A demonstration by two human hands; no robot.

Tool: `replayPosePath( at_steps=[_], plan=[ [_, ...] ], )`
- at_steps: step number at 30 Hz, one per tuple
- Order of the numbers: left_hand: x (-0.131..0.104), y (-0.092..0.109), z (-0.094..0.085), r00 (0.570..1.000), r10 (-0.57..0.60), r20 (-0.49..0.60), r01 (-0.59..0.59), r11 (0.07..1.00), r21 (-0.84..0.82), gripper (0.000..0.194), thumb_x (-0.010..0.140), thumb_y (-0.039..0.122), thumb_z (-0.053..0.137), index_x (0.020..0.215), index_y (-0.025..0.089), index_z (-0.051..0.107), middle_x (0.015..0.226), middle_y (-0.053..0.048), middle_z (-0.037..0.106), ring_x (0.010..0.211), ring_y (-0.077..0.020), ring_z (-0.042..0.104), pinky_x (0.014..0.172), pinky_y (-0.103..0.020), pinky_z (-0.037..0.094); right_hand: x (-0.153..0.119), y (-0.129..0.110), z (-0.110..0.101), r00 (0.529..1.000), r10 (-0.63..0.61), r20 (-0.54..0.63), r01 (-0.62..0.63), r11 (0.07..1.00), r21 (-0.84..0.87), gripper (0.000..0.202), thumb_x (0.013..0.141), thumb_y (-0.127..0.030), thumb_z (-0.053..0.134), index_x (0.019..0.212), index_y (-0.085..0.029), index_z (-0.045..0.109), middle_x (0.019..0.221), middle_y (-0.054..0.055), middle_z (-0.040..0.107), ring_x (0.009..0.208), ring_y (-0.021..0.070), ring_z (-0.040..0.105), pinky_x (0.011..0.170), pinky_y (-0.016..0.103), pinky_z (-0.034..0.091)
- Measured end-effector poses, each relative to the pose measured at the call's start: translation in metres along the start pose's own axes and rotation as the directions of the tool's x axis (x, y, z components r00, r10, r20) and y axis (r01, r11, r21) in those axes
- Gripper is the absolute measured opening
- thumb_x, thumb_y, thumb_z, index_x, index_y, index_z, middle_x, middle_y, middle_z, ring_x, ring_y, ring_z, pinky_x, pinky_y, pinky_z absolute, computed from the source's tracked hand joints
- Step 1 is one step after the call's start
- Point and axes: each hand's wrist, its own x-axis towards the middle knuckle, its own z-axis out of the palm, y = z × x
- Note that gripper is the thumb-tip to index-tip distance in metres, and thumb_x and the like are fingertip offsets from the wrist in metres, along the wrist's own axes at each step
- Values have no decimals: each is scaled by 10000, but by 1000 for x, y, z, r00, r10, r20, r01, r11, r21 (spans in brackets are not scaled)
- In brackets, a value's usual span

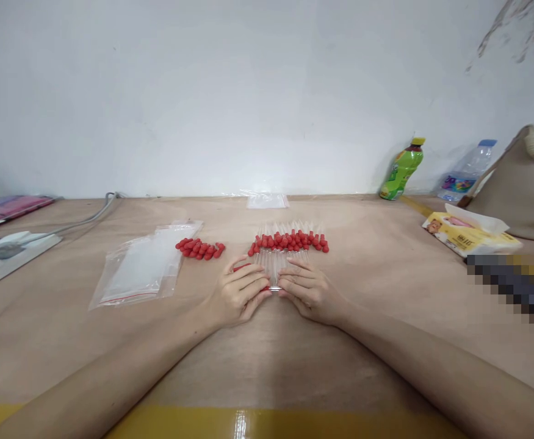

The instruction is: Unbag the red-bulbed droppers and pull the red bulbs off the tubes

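Observation:
Both hands meet near the middle of the table, at the near end of a row of clear tubes (269, 263). My left hand (243, 289) is closed, its thumb and fingertips on a clear dropper (274, 289) lying crosswise; a bit of red shows at its left end. My right hand (311, 291) pinches the other side, fingers bent over the tubes' right edge. Another red piece (240, 266) peeks out behind the left fingers, partly hidden. Just beyond the hands lie many droppers with red bulbs (289, 241), their clear tips pointing away. A smaller pile of red bulbs (200, 249) sits to the left.
Clear zip bags (133, 268) lie on the left, and another bag (268, 200) rests by the wall. A green bottle (404, 167), water bottle (468, 171), tissue pack (470, 231) and beige bag (518, 183) stand at right. A cable (88, 218) runs at left.

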Motion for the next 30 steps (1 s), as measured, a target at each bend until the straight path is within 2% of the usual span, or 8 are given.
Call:
replayPosePath(
  at_steps=[8,12,17,20,22,24,27,30],
  plan=[
    [0,-2,-1,1000,-16,0,16,999,-42,118,812,169,525,895,205,600,824,3,696,888,-162,630,978,-398,312,-1,1,-1,997,-66,-29,65,997,-49,140,852,-147,471,872,-154,609,840,63,686,913,156,624,943,363,475],
    [-2,-4,-1,1000,-6,3,6,999,-43,118,816,173,524,903,208,595,825,5,694,903,-161,625,987,-397,305,-3,4,-2,996,-89,-15,88,994,-66,162,852,-135,469,931,-152,610,882,64,685,972,162,605,964,385,460],
    [-2,-3,-1,1000,21,-3,-21,999,-31,105,819,175,532,900,198,595,825,-2,696,922,-168,618,971,-400,330,-3,3,-6,991,-133,-27,131,989,-71,202,837,-106,483,1002,-132,597,922,70,681,1030,175,577,985,407,438],
    [-8,-8,-4,1000,-15,-10,15,1000,-15,100,829,198,524,871,212,614,831,-5,696,924,-173,612,943,-401,362,-6,4,-11,989,-145,-24,143,988,-56,242,844,-100,454,1040,-142,590,959,76,670,1066,178,553,970,411,445],
    [-15,-19,-7,991,-123,-42,124,992,22,108,831,214,523,858,220,627,847,-14,692,901,-182,606,893,-403,401,-12,9,-17,997,-60,-44,57,997,-53,251,850,-121,450,1049,-166,596,976,74,659,1068,184,546,930,405,464],
    [-22,-32,-10,951,-291,-107,298,953,54,130,835,244,520,892,233,637,888,-28,673,870,-186,591,821,-384,446,-19,18,-22,986,134,-99,-143,985,-94,237,851,-172,472,1042,-187,611,899,68,658,961,184,581,834,369,491],
    [-27,-48,-11,870,-470,-151,479,877,30,189,853,296,492,969,251,634,909,-38,620,808,-166,572,710,-324,487,-27,31,-28,881,438,-180,-472,848,-242,243,851,-264,475,1005,-187,647,659,41,601,674,161,565,664,318,449],
    [-24,-52,-7,852,-519,-63,521,853,27,220,862,312,469,975,231,639,855,-39,605,787,-162,572,687,-298,492,-30,38,-29,778,606,-164,-624,718,-307,278,847,-281,429,949,-171,663,614,40,581,610,162,539,616,302,383]
  ],
)
